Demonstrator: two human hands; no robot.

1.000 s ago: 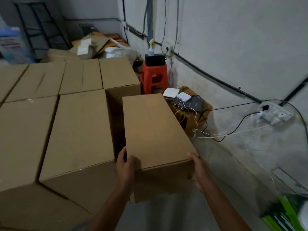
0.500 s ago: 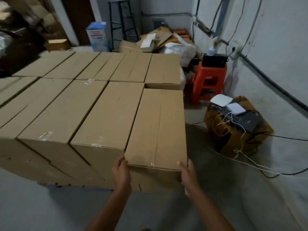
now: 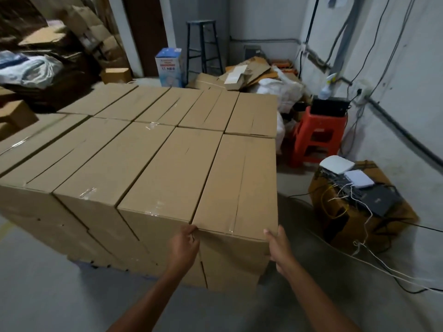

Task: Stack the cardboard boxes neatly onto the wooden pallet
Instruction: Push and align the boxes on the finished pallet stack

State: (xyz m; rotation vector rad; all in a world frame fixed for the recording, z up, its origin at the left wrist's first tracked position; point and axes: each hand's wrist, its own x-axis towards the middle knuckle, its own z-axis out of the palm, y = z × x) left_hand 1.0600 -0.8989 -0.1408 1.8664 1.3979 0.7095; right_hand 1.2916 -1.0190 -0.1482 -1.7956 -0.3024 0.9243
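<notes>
Several long cardboard boxes stand in two rows as one block (image 3: 153, 164). The box at the right end of the near row (image 3: 239, 188) sits flush with its neighbour. My left hand (image 3: 184, 245) grips that box's near left corner, fingers curled into the seam between the two boxes. My right hand (image 3: 278, 250) presses flat against its near right corner, fingers pointing up. Under the stack's near left corner only a low dark edge (image 3: 84, 264) shows; the pallet is otherwise hidden.
A brown box with routers and loose cables (image 3: 359, 207) stands right of the stack, wires trailing over the floor (image 3: 383, 274). A red plastic stool (image 3: 316, 137) is behind it by the wall. A black stool (image 3: 203, 46), a blue-white carton (image 3: 169, 65) and cardboard piles lie beyond.
The box I carried in the air has come down into the right end of the near row. My view has pulled back and turned left; both hands stay at its near corners.
</notes>
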